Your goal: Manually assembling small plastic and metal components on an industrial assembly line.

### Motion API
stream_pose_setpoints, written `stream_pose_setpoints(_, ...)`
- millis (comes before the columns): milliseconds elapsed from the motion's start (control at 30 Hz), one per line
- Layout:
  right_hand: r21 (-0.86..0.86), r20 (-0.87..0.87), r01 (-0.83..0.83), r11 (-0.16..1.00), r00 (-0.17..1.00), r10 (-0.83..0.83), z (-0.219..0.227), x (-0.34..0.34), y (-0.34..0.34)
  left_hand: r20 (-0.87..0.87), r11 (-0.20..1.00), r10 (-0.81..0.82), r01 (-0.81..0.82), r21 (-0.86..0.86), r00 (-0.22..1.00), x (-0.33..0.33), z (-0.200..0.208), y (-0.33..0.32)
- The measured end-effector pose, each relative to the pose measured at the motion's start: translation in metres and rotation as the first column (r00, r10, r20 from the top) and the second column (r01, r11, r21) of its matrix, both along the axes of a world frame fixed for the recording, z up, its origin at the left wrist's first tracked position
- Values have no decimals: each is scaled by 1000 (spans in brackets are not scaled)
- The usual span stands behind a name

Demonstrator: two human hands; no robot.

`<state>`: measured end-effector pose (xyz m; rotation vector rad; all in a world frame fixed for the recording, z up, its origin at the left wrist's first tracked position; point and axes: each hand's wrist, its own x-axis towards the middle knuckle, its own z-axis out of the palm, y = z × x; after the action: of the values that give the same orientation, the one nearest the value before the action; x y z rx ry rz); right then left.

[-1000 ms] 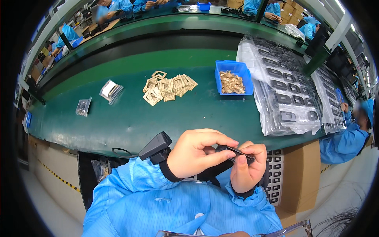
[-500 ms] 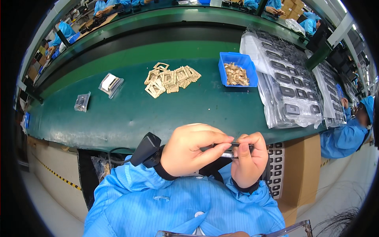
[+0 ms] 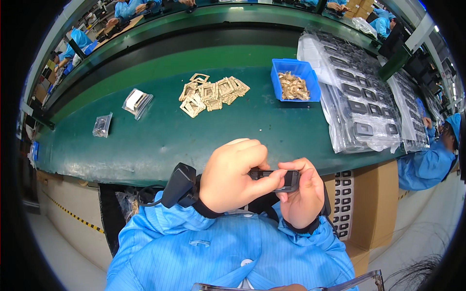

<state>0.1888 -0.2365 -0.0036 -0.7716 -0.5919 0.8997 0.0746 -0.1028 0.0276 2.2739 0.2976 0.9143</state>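
Note:
Between my two hands, just off the bench's near edge, is a small black rectangular frame-like housing (image 3: 291, 181) with rounded corners. My left hand (image 3: 233, 177) grips its left end, the thumb lying across its upper face. At the right end, my right hand (image 3: 305, 196) holds it with fingers and thumb at the edge. The left hand's fingers hide part of the housing. Farther off on the green bench lies a heap of flat tan rectangular frames (image 3: 212, 95). A blue bin (image 3: 314, 92) to their right holds small tan pieces (image 3: 293, 87).
Plastic-covered trays of black housings (image 3: 361, 109) are stacked at the right. Two clear bags (image 3: 137, 103) (image 3: 102, 125) lie at the left of the green bench (image 3: 160, 150). Below the edge stands an open carton (image 3: 376, 203) with more housings. A co-worker (image 3: 427, 165) sits at the right.
The housing has been tilted from edge-on so that its broad face shows. My left fingers have curled in and its thumb has moved onto the face; the right fingers have opened along the edge.

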Motion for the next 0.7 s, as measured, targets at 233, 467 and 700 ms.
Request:
stream_pose_setpoints(233, -56, 158, 8, 998, 987, 1, -1, -2, -4, -22, 936, -77, 65, -345, 997, 2, -1, -2)
stream_pose_setpoints(467, 33, 146, -45, 998, 988, 40, 3, -2, -1, 206, 983, 20, -56, 173, 978, 7, -10, -2)
stream_pose_setpoints(700, -1, 114, 163, 987, 980, -162, -31, 4, 20, 110, 958, 81, -47, -284, 991, 9, -17, -11)
